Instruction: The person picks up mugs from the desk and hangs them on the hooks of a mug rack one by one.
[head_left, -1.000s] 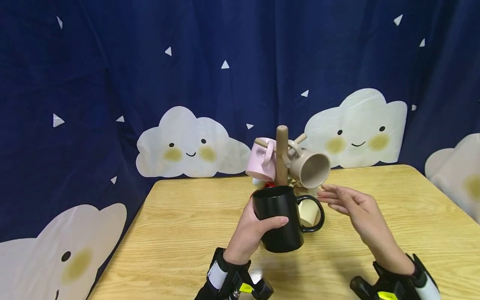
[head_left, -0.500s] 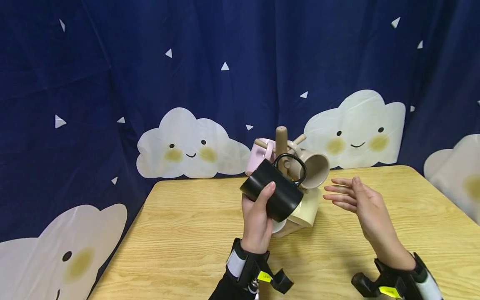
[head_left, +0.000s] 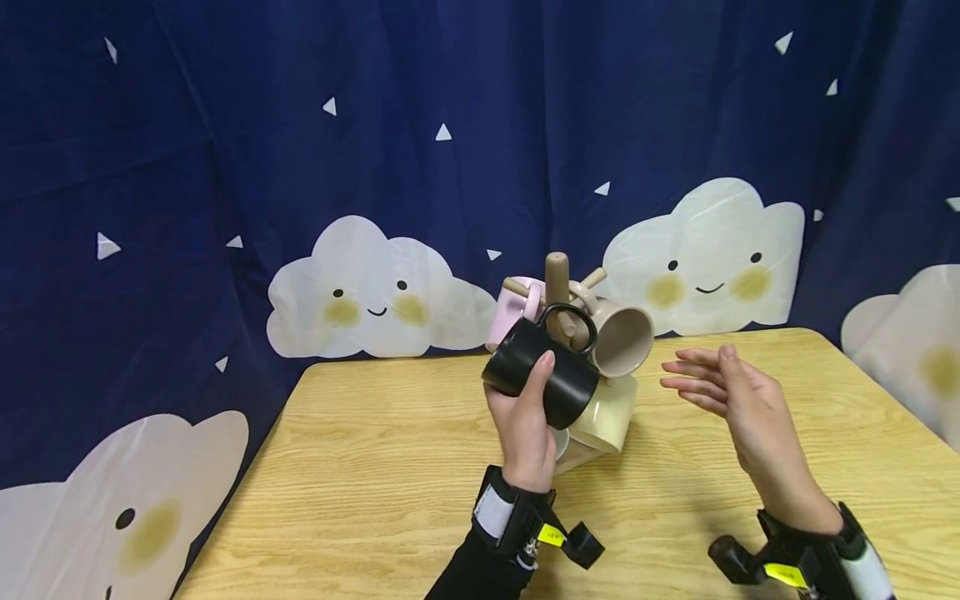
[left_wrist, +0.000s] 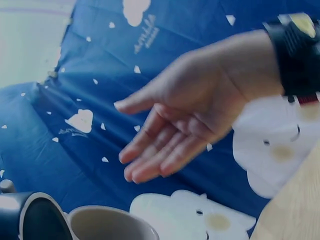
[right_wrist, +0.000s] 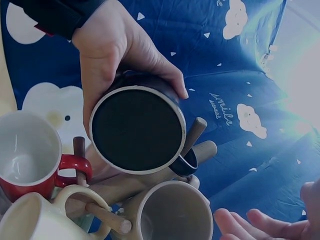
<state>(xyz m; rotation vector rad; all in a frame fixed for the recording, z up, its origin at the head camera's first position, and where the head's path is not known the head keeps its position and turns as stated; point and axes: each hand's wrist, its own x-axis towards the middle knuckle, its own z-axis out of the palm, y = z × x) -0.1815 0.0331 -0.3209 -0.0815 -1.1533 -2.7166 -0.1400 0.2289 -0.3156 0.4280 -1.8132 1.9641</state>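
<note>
My left hand (head_left: 525, 437) grips a black mug (head_left: 576, 390) by its body, thumb across the near side. The mug is tipped over, its handle upward and overlapping the front peg of a wooden mug tree (head_left: 557, 275). In the right wrist view the mug's dark base (right_wrist: 137, 131) faces the camera, and its handle lies beside the peg ends. My right hand (head_left: 738, 404) hovers to the right of the tree, palm inward, fingers extended and holding nothing; the left wrist view shows that hand (left_wrist: 185, 107) too. A beige mug (head_left: 628, 340) hangs between the hands.
A pink mug (head_left: 510, 315) hangs at the tree's left, and a cream-yellow mug (head_left: 611, 415) hangs lower down. A red mug (right_wrist: 30, 150) with a white inside shows in the right wrist view. The wooden table (head_left: 375, 467) ends at a blue curtain (head_left: 420, 50).
The black mug has gone from upright to tipped, its handle swinging up toward the mug tree's front peg. My right hand has drawn a little to the right.
</note>
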